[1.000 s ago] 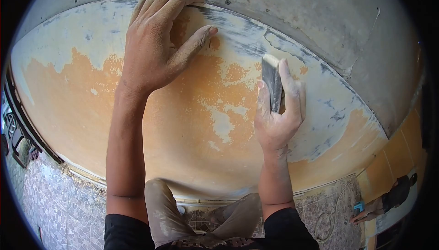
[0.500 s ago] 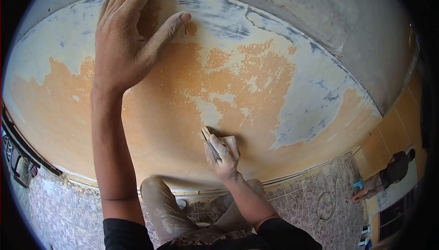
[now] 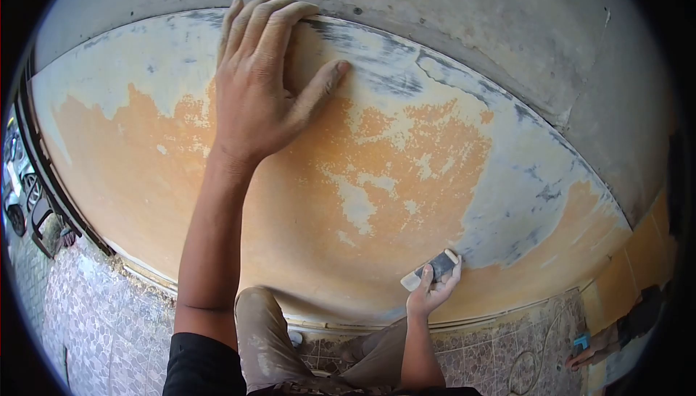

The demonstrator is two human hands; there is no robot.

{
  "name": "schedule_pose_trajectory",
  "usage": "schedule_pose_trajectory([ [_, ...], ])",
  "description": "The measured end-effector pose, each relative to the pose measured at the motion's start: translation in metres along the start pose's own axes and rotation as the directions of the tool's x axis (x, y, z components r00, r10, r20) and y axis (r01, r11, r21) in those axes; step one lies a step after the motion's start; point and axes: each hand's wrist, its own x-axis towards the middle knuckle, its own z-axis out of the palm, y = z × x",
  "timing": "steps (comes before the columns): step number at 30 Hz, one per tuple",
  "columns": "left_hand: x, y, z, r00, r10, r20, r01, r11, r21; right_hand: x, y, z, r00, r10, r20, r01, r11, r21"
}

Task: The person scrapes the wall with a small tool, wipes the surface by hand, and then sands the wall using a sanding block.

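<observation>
My left hand (image 3: 261, 92) lies spread against the upper part of the wall (image 3: 283, 229), its fingertips at the seam with the grey surface above. Dust coats its fingers. Lower down and to the right, my right hand (image 3: 433, 296) grips a sanding block (image 3: 433, 269), a pale block with a dark grey abrasive face turned up towards me. Orange paint on the wall is worn through in patches to pale and grey layers, one large grey patch just beyond the block.
Below the wall is a stone-patterned tile floor (image 3: 109, 316), with a hose (image 3: 525, 371) looped on it at the right. Another person's hand (image 3: 580, 358) shows at the right edge near a blue object (image 3: 581, 342). A dark railing (image 3: 54, 182) borders the left, with a vehicle beyond.
My right hand has moved right and turned, so the block's dark face now shows. The camera view has shifted; my left hand stays at the top of the wall.
</observation>
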Motion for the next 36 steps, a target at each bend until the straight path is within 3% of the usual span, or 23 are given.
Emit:
schedule_pose_trajectory([
  [6, -0.016, 0.006, 0.009, 0.999, -0.032, 0.03, 0.025, 0.976, 0.217, -0.012, 0.022, 0.007, 1.0, -0.03, -0.004, 0.03, 0.999, -0.014],
  [12, -0.018, 0.007, 0.007, 0.996, -0.057, 0.068, 0.041, 0.976, 0.212, -0.013, 0.03, 0.012, 0.988, -0.142, -0.06, 0.135, 0.985, -0.11],
  [17, -0.018, 0.006, 0.009, 0.996, -0.065, 0.054, 0.053, 0.978, 0.202, -0.021, 0.027, 0.003, 1.0, 0.005, 0.028, -0.004, 0.999, -0.044],
  [23, -0.011, 0.004, 0.002, 1.0, -0.004, 0.013, 0.003, 0.998, 0.07, -0.037, 0.005, 0.0, 0.993, 0.114, 0.003, -0.114, 0.993, -0.019],
  [25, -0.01, 0.003, -0.003, 0.999, -0.021, 0.024, 0.017, 0.988, 0.151, -0.045, -0.007, 0.0, 0.999, 0.027, 0.032, -0.025, 0.997, -0.07],
  [29, -0.008, 0.002, -0.007, 0.998, -0.036, 0.054, 0.027, 0.987, 0.157, -0.063, -0.035, -0.004, 0.998, 0.059, 0.02, -0.058, 0.996, -0.061],
  [36, -0.001, 0.001, -0.017, 0.99, -0.049, 0.133, 0.039, 0.996, 0.076, -0.075, -0.075, -0.04, 0.998, -0.002, 0.055, 0.01, 0.991, -0.136],
])
